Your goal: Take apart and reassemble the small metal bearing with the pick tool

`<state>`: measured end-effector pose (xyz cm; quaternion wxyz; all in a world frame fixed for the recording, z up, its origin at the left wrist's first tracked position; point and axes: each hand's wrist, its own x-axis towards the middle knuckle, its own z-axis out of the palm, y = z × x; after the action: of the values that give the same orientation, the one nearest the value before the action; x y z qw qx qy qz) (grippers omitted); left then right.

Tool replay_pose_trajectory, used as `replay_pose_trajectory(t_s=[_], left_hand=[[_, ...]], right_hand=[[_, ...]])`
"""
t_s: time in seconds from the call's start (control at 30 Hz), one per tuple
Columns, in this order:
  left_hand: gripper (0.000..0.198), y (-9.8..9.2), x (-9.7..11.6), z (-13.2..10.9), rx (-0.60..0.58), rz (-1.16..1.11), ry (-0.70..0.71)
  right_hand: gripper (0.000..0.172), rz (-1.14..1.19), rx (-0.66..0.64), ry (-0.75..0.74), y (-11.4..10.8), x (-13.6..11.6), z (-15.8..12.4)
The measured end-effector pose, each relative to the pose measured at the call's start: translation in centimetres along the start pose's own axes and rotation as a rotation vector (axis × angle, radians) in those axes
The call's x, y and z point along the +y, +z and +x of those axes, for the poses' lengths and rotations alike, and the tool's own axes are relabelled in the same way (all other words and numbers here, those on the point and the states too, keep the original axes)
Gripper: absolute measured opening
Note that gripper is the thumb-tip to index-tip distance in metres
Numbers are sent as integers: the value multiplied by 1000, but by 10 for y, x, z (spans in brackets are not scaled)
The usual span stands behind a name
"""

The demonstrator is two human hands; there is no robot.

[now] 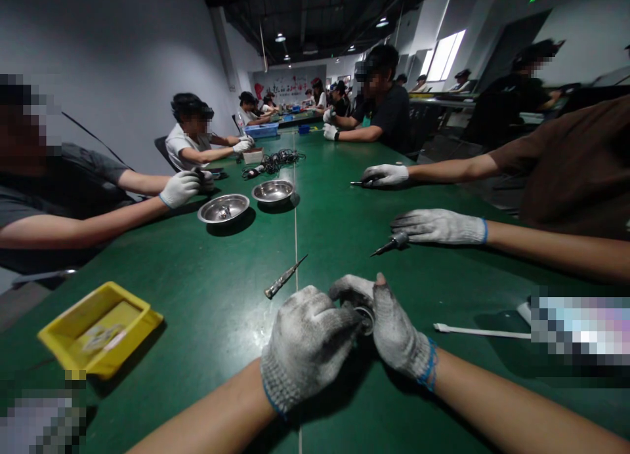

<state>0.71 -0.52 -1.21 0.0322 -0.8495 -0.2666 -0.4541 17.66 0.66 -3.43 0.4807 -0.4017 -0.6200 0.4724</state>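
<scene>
My left hand [312, 342], in a grey-stained white knit glove, has its fingers closed at a small round metal part [365, 319]. My right hand [396, 329], gloved the same way, curls around that part from the other side, its bare thumb tip pointing up. Only the part's shiny ring-shaped edge shows between the hands; the fingers cover the remainder. Just beyond my left hand, a screwdriver [284, 278] with a see-through handle lies on the green table [207, 336], its tip pointing away to the right.
At left stands a yellow bin [105, 332] with small pale pieces inside. Two steel bowls [224, 210] sit farther off, before tangled black cables [280, 160]. A co-worker's gloved hand [438, 226] rests by a second screwdriver [391, 243]. A white cable [480, 332] lies at right.
</scene>
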Motion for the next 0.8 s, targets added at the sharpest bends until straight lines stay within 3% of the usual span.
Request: replay_pose_trajectory(t_s=[0.8], left_hand=[[10,3,10,5,87,6,-94]], right_hand=[[82,-30,6,-91,0,3,1]])
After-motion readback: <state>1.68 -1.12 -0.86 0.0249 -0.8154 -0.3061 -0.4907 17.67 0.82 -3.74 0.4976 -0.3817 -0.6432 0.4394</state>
